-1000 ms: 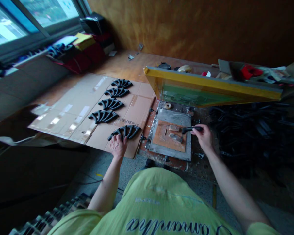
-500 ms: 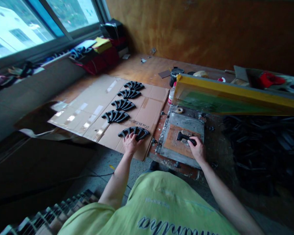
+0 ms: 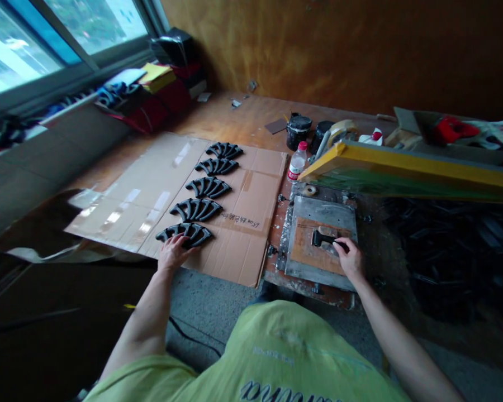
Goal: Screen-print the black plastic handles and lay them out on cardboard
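Note:
My left hand [image 3: 174, 254] has its fingers over the near edge of a fan-shaped set of black plastic handles [image 3: 197, 234], which lies on flattened cardboard [image 3: 235, 257]. Farther back on the same sheet, several similar fans of black pieces [image 3: 197, 209] form a column. On the right, my right hand [image 3: 350, 259] pinches the end of one black T-shaped handle [image 3: 326, 239]. The head of this handle is at a small raised block [image 3: 329, 230] on a brown board [image 3: 304, 245], on a grey metal plate [image 3: 297, 209]. My fingertips partly hide the handle's end.
A yellow-edged screen frame [image 3: 423, 164] slants over the plate's far side. Behind it are a red-capped bottle [image 3: 297, 164], black tubs [image 3: 298, 131] and a tape roll [image 3: 310, 191]. A dark heap of black pieces [image 3: 452, 257] lies at right.
My left hand has slid the nearest fan leftward across the cardboard, in line with the column. My right hand stays at the plate with its handle. The view has shifted slightly.

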Action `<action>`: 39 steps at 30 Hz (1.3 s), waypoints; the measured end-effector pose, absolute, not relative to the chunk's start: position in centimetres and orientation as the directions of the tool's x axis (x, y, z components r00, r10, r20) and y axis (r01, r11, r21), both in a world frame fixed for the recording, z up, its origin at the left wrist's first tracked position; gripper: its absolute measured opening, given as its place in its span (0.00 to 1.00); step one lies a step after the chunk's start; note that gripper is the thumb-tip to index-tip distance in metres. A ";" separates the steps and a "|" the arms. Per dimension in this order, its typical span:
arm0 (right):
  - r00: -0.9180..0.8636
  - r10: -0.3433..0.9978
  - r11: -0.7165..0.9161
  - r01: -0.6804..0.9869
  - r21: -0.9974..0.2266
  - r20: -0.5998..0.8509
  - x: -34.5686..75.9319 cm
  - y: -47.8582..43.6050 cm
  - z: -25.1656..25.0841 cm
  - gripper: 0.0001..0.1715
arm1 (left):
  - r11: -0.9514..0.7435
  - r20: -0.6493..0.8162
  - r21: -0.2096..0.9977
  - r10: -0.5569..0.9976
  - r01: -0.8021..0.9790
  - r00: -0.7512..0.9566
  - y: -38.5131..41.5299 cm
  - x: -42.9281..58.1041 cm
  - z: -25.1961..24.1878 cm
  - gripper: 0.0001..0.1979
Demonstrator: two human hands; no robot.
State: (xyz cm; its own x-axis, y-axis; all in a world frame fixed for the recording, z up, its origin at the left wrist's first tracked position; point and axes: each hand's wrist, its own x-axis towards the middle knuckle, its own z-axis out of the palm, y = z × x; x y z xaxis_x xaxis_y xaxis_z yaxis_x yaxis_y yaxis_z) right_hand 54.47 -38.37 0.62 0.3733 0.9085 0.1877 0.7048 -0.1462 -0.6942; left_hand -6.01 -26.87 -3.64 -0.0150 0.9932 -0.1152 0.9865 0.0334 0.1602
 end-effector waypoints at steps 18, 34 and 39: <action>-0.316 0.938 0.341 0.914 -0.222 0.140 50.8 -37.8 1.2 0.36 | -0.127 0.405 0.546 0.905 0.828 -0.128 -23.8 10.6 2.9 0.24; 0.381 0.886 -0.017 0.594 -0.805 0.263 63.8 -39.4 4.7 0.18 | -0.127 0.146 0.981 0.981 -0.145 0.127 -24.6 32.7 18.9 0.31; 0.448 0.842 -0.029 0.594 -0.804 0.301 65.1 -37.5 7.5 0.18 | 0.233 -0.231 0.972 0.931 0.025 0.282 -29.6 28.9 12.6 0.27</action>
State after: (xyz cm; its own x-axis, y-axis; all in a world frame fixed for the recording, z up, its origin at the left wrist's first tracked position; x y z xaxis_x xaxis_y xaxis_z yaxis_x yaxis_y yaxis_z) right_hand 65.13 -37.48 7.48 0.4481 0.8418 0.3010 0.5943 -0.0290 -0.8037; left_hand 28.87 -29.60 12.61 0.2820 0.9313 -0.2305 0.0249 0.2331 0.9721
